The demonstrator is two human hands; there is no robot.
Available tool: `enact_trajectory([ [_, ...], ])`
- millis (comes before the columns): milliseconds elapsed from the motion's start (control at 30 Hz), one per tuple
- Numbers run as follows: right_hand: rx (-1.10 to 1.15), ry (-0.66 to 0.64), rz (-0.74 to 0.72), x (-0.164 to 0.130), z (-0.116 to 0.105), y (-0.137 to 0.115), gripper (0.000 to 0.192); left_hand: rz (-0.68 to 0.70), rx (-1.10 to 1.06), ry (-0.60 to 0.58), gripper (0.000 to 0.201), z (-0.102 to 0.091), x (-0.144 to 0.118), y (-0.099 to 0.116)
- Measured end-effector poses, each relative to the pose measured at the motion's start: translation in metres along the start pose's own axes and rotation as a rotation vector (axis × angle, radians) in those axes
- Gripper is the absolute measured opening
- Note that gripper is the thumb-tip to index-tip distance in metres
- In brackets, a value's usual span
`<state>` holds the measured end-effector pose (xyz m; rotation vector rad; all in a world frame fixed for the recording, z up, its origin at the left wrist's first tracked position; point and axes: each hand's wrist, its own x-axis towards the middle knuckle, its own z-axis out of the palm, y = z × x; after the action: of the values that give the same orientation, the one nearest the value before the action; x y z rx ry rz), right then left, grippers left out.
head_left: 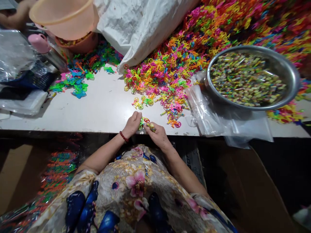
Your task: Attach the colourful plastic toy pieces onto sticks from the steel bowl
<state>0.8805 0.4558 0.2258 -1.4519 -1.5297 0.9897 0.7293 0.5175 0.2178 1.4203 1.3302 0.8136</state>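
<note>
Near the table's front edge, my left hand (pixel 133 124) is closed with its fingertips pinched on a small green plastic toy bicycle (pixel 141 123). Just right of it, my right hand (pixel 157 134) is closed around a small yellow-green patterned tube (pixel 151 126). A red wheel-shaped plastic piece (pixel 146 119) shows between the two hands; which hand bears it I cannot tell. Beyond my fingers lie a few loose toy bicycles (pixel 143 102), at the edge of a large heap of bright plastic toy bicycles (pixel 167 71).
A steel basin (pixel 295 77) full of small patterned tubes stands at right, beside clear plastic bags (pixel 206 113). A white sack (pixel 138 26) lies at the back. At left are blue and green plastic pieces (pixel 79 84), a peach tub (pixel 63 16) and another person's hand (pixel 23 13).
</note>
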Motion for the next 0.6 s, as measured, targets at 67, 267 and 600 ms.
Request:
enact_trajectory([
  [67,-0.077,0.087,0.030,0.005,-0.015,0.006,0.038,0.034,0.119,0.165,0.025,-0.005,0.016,0.002],
  [267,-0.566,0.349,-0.041,0.020,-0.052,0.024,0.038,0.076,0.572,0.374,0.035,-0.015,0.065,0.000],
  [600,-0.115,0.290,0.011,0.024,-0.018,0.025,0.035,-0.031,0.038,0.332,0.022,0.005,0.065,-0.003],
])
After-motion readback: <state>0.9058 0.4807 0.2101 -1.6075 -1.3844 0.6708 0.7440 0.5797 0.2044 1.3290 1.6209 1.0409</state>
